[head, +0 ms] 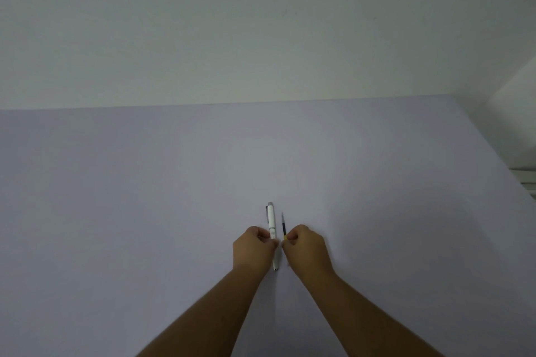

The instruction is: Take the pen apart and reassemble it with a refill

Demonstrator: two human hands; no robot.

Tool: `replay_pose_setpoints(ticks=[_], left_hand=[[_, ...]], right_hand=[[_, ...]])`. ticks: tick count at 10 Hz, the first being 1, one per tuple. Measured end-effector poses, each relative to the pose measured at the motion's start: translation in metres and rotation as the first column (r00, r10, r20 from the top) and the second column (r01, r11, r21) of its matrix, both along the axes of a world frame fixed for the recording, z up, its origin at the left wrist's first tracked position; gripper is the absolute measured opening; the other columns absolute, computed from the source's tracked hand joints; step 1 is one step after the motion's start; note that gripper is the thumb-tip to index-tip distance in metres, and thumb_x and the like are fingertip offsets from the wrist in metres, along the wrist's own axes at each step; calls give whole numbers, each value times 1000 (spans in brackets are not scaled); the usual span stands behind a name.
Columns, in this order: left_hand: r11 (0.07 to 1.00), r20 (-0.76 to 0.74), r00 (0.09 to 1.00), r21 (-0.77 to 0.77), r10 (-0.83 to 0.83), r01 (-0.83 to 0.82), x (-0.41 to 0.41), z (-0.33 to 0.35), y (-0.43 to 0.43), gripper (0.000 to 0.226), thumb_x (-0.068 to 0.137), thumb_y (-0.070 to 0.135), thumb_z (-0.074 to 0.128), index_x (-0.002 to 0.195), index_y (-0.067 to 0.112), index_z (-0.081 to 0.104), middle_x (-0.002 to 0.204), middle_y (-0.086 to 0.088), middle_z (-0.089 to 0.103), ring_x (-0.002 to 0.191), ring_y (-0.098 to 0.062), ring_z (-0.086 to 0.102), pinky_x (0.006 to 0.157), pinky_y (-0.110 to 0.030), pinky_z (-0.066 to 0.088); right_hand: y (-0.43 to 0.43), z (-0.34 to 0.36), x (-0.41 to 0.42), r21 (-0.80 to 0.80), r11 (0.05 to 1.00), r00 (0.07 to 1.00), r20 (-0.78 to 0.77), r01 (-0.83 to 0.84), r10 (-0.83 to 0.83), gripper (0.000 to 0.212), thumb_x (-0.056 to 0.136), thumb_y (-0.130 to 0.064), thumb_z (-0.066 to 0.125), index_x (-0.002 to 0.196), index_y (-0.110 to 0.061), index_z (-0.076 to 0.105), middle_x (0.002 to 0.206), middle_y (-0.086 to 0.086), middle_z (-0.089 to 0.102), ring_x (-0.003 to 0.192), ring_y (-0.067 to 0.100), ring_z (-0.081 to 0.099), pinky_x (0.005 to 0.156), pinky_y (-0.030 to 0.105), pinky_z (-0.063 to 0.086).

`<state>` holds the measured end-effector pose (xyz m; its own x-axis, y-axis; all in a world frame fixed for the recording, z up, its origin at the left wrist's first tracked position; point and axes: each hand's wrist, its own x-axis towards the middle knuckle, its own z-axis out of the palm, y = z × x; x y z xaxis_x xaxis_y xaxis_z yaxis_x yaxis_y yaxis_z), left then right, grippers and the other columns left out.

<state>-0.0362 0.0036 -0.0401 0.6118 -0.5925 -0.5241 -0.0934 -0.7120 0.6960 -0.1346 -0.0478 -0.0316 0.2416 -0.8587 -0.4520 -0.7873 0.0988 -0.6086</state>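
Pen (271, 219), white w/ a grey cap end and clip, lies lengthwise on the pale lilac desk (145, 197), cap end pointing away from the person, tip end near the wrists. Refill (283, 226) lies just beside it on the right, roughly parallel: thin dark tube w/ a yellow bit at the near end.

Left hand (253, 249) is curled w/ fingers closed around the pen's mid-barrel, so that grip looks clamped on it. Right hand (307, 249) has thumb and forefinger pinched together at the refill's yellow end; looks like contact, but too small to be sure it's actually held vs. just touched.

Judgement: pen seems whole, so disassembly probably hasn't started or is only just starting.

Handling, prob.: pen is light, stiff plastic, smooth and round, so it'll roll on the desk and slip if pinched lightly. Best hold is one hand on the barrel, other on the cap/front section, then twist or pull apart. Refill is v. light and thin, likely bends if squeezed mid-length; take it near an end, keep off the writing tip, feed straight into the barrel.
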Motion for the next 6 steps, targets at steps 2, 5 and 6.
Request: replay_pose_setpoints(ticks=[2, 5, 6], left_hand=[[1000, -9, 1000, -9, 12, -12, 0, 1, 1, 12, 82, 22, 69, 89, 20, 59, 74, 13, 55, 66, 0, 52, 53, -11, 34], [999, -3, 999, -9, -45, 45, 1, 6, 5, 26, 87, 25, 63, 110, 15, 57, 87, 7, 58, 81, -12, 55, 73, -21, 45], [998, 36, 997, 25, -67, 66, 0, 12, 7, 37, 92, 28, 55, 125, 13, 50, 118, -7, 60, 103, -21, 56, 89, -29, 46]], right_hand=[[1, 0, -1, 2, 1000, 1000, 15, 13, -13, 15, 84, -18, 58, 96, -11, 63, 98, 11, 69, 91, 28, 65, 84, 43, 55], [2, -1, -8, -32, 999, 999, 36, 15, -14, 16, 87, -25, 58, 92, -10, 62, 94, 10, 69, 89, 27, 65, 80, 38, 54], [3, -1, -13, -113, 993, 998, 40, 46, -42, 16, 92, -18, 47, 85, -12, 60, 95, 13, 69, 89, 28, 63, 79, 38, 53]])
